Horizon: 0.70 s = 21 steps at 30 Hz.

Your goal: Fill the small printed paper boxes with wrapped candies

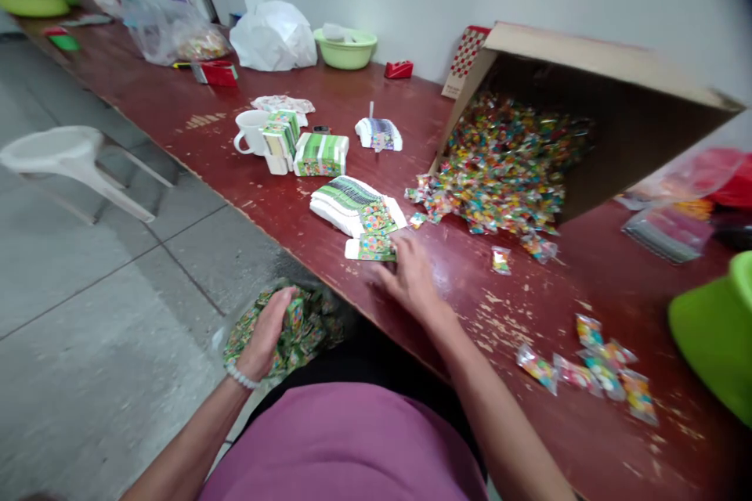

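My left hand (269, 338), with a beaded bracelet at the wrist, is low beside the table's edge. A small green printed box (295, 313) is against its fingers; the thumb is hidden. Below it sits a clear bag filled with similar green boxes (317, 337). Over the tabletop, my right hand (414, 278) is slightly blurred, its thumb apart from the fingers. Its fingertips meet the right end of a flat green carton (370, 248). Just behind lies a fanned stack of flat cartons (344, 203).
A tipped cardboard box (611, 63) spills wrapped candies (505, 172) onto the red table (458, 376). Loose candy packets (599, 372) and a green tub (717, 337) lie right. Bundled cartons (322, 154) and a white mug (251, 131) stand behind. A white stool (59, 149) is left.
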{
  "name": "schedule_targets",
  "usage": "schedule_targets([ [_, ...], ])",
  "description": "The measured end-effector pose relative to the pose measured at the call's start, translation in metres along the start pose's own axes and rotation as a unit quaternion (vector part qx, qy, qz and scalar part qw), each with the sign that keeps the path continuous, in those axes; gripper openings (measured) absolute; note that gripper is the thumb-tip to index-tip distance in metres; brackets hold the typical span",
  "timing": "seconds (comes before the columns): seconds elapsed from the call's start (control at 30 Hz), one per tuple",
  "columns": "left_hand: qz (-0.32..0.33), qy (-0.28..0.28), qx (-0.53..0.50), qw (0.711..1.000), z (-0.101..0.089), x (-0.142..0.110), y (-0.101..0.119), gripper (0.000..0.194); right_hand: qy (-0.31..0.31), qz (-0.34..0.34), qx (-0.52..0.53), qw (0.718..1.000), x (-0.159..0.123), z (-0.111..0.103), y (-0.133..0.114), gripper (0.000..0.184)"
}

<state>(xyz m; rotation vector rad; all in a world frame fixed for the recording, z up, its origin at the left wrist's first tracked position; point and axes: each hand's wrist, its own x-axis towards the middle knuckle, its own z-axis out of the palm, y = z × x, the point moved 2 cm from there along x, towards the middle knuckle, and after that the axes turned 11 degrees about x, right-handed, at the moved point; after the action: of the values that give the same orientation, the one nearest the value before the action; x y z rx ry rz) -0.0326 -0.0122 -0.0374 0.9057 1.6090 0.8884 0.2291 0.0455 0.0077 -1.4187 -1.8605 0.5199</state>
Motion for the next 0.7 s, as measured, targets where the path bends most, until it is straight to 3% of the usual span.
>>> schedule_targets([
  [0.1,0.014,0.09,0.033,0.995,-0.024,0.011,-0.004,0.051,-0.004,0.069,-0.093,0.993,0.018,0.0,0.027,0.051],
  [0.17,0.025,0.12,0.044,0.991,-0.032,0.014,0.002,0.05,-0.029,0.094,-0.119,0.988,0.022,0.0,0.034,0.049],
  [0.33,0.09,0.109,0.044,0.989,-0.022,0.012,0.035,0.042,-0.056,0.097,-0.097,0.989,0.019,-0.005,0.033,0.047],
  [0.47,0.169,0.048,0.055,0.983,0.006,0.002,0.06,0.036,-0.026,0.143,0.102,0.984,0.007,-0.006,0.037,0.038],
  [0.57,0.237,0.035,0.112,0.964,0.019,-0.01,0.08,0.033,-0.017,0.159,0.301,0.94,-0.009,-0.01,0.031,0.028],
  [0.63,0.267,0.034,0.143,0.952,0.022,-0.019,0.096,0.034,-0.054,0.144,0.372,0.916,-0.02,-0.017,0.014,0.022],
  [0.7,0.258,-0.045,0.146,0.954,0.024,-0.027,0.108,0.038,-0.11,0.123,0.38,0.91,-0.029,-0.026,-0.011,0.014],
])
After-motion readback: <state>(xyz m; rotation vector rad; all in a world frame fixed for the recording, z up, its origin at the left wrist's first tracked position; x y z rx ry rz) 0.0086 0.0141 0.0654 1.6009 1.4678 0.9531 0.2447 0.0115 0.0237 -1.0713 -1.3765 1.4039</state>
